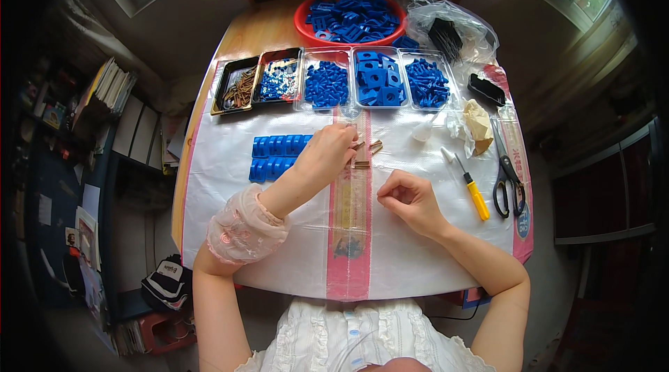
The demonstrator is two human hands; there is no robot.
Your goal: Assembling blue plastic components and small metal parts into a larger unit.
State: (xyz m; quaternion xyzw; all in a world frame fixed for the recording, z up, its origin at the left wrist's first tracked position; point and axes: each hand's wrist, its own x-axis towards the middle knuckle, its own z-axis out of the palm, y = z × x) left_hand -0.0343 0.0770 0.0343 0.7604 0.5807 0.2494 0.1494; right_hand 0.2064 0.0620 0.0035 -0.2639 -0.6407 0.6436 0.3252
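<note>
Bent fingers of the left hand (325,154), mid-frame, sit just beside slim, copper-brown, metallic-looking pins (362,165); whether they pinch one is hidden. Right of centre, the right hand (412,203) presses thumb to forefinger. Picking up pins seems underway, calling for a precise pinch.

In front of the red basin (306,36), heaped with deep-blue pieces (352,18), a white sheet (279,267) carries a pinkish-red stripe with a yellowish middle. Also before the basin are blue blocks (260,170) leftward, brownish pins (361,164) centrally, and rightward a yellow-handled screwdriver (477,198) and black-handled scissors (506,163).
</note>
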